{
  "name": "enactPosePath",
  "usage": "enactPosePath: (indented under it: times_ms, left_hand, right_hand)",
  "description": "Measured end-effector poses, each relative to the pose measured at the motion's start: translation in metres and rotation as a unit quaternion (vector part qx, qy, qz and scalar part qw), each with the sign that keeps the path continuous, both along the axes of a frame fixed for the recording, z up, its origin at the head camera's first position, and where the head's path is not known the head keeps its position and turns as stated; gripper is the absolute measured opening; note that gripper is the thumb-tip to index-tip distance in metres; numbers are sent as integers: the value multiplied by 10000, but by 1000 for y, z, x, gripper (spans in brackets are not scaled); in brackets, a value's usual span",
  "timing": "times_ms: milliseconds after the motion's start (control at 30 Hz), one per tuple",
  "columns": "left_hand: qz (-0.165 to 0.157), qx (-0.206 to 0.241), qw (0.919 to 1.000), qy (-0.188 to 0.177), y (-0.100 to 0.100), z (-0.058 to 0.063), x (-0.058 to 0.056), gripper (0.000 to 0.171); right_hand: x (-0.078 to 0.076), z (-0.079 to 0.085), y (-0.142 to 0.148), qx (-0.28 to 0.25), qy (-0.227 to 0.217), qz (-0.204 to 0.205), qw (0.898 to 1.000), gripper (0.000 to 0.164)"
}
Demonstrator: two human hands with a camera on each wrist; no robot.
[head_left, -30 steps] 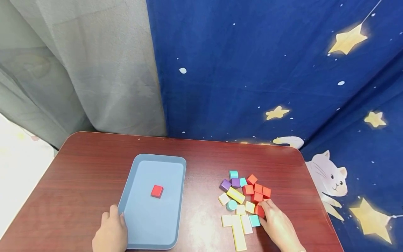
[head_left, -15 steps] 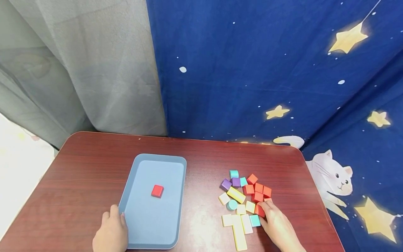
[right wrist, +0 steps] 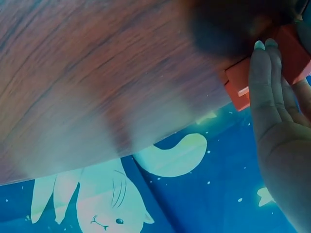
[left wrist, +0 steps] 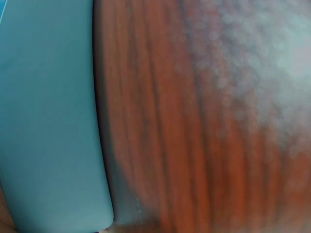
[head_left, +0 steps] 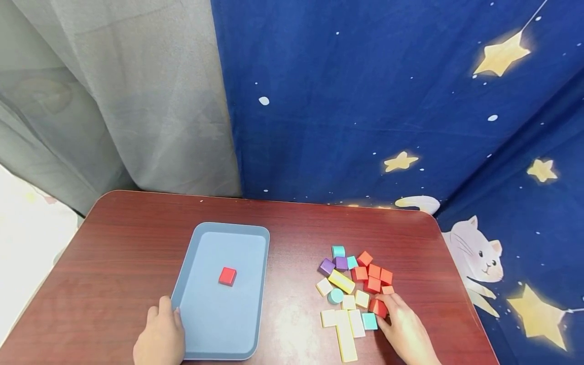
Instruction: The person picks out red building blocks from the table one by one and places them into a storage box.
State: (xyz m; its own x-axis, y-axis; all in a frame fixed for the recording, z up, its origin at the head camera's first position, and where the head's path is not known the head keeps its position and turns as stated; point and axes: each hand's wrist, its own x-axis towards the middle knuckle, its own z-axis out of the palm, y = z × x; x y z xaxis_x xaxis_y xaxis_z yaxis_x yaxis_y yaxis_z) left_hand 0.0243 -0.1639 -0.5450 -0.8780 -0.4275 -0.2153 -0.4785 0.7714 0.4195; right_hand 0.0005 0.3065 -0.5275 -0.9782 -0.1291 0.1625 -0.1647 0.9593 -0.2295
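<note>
My right hand pinches a red block between thumb and fingers at the near right side of a cluster of blocks. In the right wrist view, the straight fingers lie along that red block's side, with other red blocks beyond. The left hand grips the left rim of a blue tray near its front corner. One red block lies inside the tray. Only the tray's blue wall and tabletop show clearly in the left wrist view.
Several red blocks sit just past the right hand. Left of them lie purple blocks, a yellow cylinder, teal pieces and pale yellow blocks. The brown table ends at curtains behind.
The red block in my right fingers has shifted slightly right and tilted, apart from its neighbours. The left hand and tray have stayed put.
</note>
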Motion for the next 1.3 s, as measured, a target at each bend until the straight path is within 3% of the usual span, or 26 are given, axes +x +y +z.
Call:
enactPosePath:
  times_ms: [267,500,800,1167,1300]
  left_hand:
    - [11,12,10000,79,1,2,1,31]
    - [0,-3,9999,137,2,2,1,29]
    - [12,-26,9998,218,2,2,2,27]
    - [13,-33,9999,112,2,4,1,29]
    - [13,-25,10000,74,2,4,1,29]
  right_hand:
    - [3,11,0,-12,171,-68,9998,39]
    - [3,21,-3,107,-225,-158,9996,38]
    - [0,34,-15,237,-179,23,9996,40]
    - [-4,37,-34,-176,285,227,9992,36]
    - [-5,41,-48,-678,139,373,9969,38]
